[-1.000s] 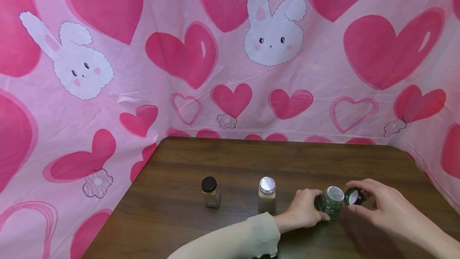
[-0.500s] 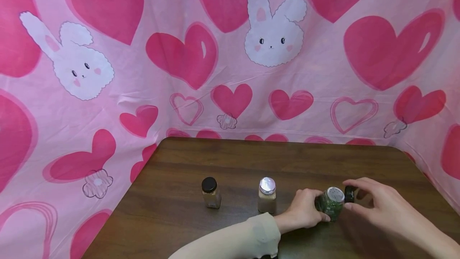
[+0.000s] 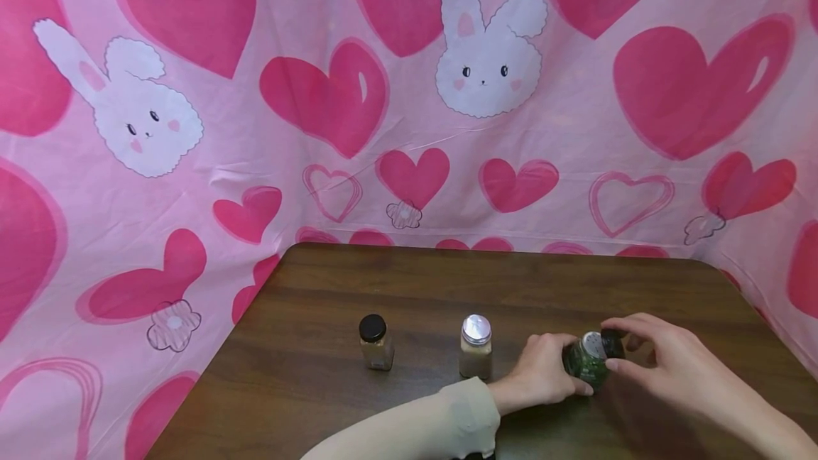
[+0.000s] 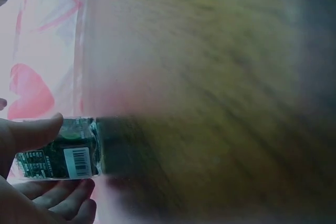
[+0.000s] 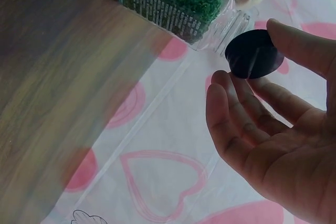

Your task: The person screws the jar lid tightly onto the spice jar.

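A clear jar of green dried herbs [image 3: 584, 364] stands at the right of the table, its white perforated shaker top showing. My left hand [image 3: 542, 369] grips it from the left, thumb on the near side; a barcode label on the jar [image 4: 58, 153] shows in the left wrist view. Between thumb and fingers my right hand [image 3: 667, 364] pinches a black cap [image 5: 254, 53]. In the right wrist view the cap is tilted right at the jar's neck, and in the head view it overlaps the right edge of the shaker top.
Left of my left hand stands a jar with a silvery top [image 3: 476, 346] and pale contents. Farther left is a smaller jar with a black cap [image 3: 375, 341]. The brown wooden table [image 3: 409, 282] meets a pink heart-patterned cloth [image 3: 255, 126] at its back and sides.
My right hand has moved left with the black cap, turning its hollow side toward the jar and bringing it onto the jar's top edge. My left hand stays round the jar.
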The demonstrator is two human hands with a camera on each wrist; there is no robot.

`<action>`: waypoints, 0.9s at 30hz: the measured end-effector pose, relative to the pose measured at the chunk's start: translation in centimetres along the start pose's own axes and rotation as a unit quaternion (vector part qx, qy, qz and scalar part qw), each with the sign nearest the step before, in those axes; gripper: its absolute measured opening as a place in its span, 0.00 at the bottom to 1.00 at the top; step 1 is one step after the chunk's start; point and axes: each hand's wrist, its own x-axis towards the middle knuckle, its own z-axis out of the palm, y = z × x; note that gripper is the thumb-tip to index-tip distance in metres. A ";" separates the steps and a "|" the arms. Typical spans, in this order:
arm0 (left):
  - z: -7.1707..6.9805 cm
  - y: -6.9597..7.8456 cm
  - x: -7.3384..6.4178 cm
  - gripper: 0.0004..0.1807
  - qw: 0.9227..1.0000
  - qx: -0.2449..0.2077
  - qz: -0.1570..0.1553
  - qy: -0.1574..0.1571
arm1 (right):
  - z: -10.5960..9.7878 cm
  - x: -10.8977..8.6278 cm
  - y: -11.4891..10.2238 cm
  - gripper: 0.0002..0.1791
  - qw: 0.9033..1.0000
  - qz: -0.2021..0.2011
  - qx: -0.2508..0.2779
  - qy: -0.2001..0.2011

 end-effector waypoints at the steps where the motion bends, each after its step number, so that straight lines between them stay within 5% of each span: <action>1: 0.0 0.0 0.0 0.31 1.000 0.000 -0.002 -0.001 | 0.1 0.0 0.0 0.29 1.000 0.000 0.002 0.001; 27: -0.1 0.1 0.2 0.25 1.000 0.000 -0.001 -0.002 | 0.8 0.4 -0.1 0.28 1.000 -0.022 0.006 -0.009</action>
